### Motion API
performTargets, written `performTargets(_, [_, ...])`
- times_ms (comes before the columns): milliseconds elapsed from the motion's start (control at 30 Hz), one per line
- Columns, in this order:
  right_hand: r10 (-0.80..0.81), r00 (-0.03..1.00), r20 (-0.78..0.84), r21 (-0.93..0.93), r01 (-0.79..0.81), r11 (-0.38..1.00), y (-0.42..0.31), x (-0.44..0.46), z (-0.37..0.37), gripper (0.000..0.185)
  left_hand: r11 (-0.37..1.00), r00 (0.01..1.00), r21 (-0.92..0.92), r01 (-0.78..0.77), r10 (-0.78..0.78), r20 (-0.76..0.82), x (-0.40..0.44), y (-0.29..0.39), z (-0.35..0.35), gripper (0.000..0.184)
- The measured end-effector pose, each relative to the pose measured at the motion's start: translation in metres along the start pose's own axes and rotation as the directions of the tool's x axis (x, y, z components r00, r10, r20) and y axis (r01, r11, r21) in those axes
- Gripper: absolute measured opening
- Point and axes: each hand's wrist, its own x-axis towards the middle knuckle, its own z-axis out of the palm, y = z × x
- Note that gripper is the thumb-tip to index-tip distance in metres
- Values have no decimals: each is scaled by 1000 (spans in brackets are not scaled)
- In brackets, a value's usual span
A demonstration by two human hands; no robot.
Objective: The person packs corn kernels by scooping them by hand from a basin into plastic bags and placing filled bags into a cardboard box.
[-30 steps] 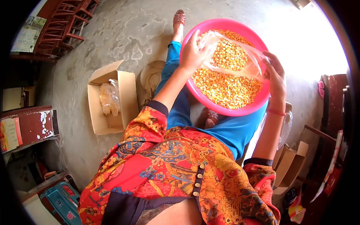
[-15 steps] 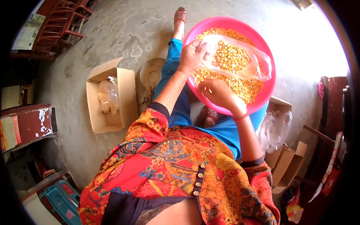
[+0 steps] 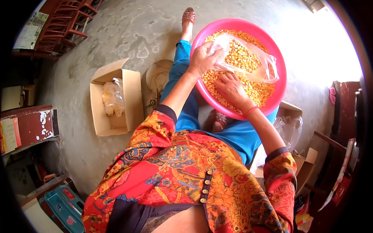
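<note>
A pink basin [image 3: 282, 62] rests on my lap, filled with yellow corn kernels [image 3: 258, 91]. Over the kernels lies a clear plastic bag [image 3: 268, 64], its mouth spread wide with corn showing through it. My left hand [image 3: 203, 60] grips the bag's left edge, fingers pressed together at the basin's upper left. Lower down, my right hand [image 3: 233, 90] is on the kernels below the bag's edge, its fingers curled downward. Whatever is under those fingertips is hidden.
An open cardboard box [image 3: 134, 97] holding a filled plastic bag [image 3: 112, 97] stands on the floor at left. Clear plastic bags [image 3: 289, 128] and another carton [image 3: 307, 165] are at right. Reddish wooden chairs [image 3: 72, 21] stand at the upper left.
My right hand has let go of the bag's right edge and moved left and down onto the kernels. The bag's right side has slackened. My left hand still holds its edge.
</note>
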Motion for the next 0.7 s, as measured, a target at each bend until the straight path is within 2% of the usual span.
performTargets(33, [-7, 1000, 22, -24, 8, 1000, 4, -7, -4, 10, 1000, 1000, 10, -2, 2, -11, 0, 1, 1, 27])
performTargets(67, [-13, 999, 43, -47, 15, 999, 7, -13, -7, 10, 989, 997, -125, 76, -77, -3, -1, -3, 3, 26])
performTargets(100, [-11, 999, 43, -46, 13, 999, 10, -18, -10, 10, 989, 997, -125, 78, -79, 0, -2, -4, 5, 26])
performTargets(167, [92, 976, 199, 105, -114, 988, 13, -24, -15, 11, 999, 998, -27, 47, -45, 44, -7, 2, 11, 23])
performTargets(200, [71, 986, 153, 98, -87, 991, 15, -26, -15, 12, 990, 991, -81, 118, -112, 70, -9, 6, 12, 17])
performTargets(233, [70, 986, 152, 99, -86, 991, 16, -27, -14, 12, 990, 991, -80, 118, -112, 70, -10, 2, 11, 17])
performTargets(300, [235, 965, 120, 167, -253, 953, 16, -27, -9, 13, 969, 989, -221, 113, -90, 113, -9, -9, 6, 12])
performTargets(333, [232, 965, 121, 170, -251, 953, 11, -24, -12, 13, 953, 989, -269, 141, -120, 91, -8, -10, 6, 14])
performTargets(367, [389, 906, 167, 411, -422, 808, 6, -21, -17, 14, 953, 988, -268, 142, -123, 89, -6, -11, 3, 14])
performTargets(400, [515, 819, 252, 609, -548, 574, 1, -18, -22, 16, 922, 981, -338, 188, -163, 101, -4, -12, 0, 15])
performTargets(433, [516, 818, 254, 609, -550, 571, -1, -18, -25, 16, 884, 972, -406, 232, -201, 117, -3, -14, -2, 17])
performTargets(467, [497, 753, 430, 813, -563, 150, -2, -19, -28, 17, 852, 968, -461, 249, -231, 97, -1, -13, -2, 20])
performTargets(500, [395, 711, 582, 813, -492, -312, -3, -19, -34, 19, 793, 959, -543, 277, -196, 203, 2, -18, -9, 21])
performTargets(533, [440, 669, 600, 799, -475, -368, -17, -11, -48, 19, 789, 959, -549, 277, -258, 114, 1, -15, -5, 22])
performTargets(567, [439, 669, 600, 799, -476, -367, -17, -13, -48, 19, 786, 949, -554, 275, -316, 22, 1, -10, -3, 23])
performTargets(633, [237, 748, 621, 748, -474, -464, -19, -15, -51, 22, 784, 940, -539, 308, -339, 45, 1, -6, -4, 20])
performTargets(700, [215, 764, 608, 751, -466, -467, -24, -9, -61, 24, 778, 929, -524, 346, -364, 71, -2, -4, -2, 17])
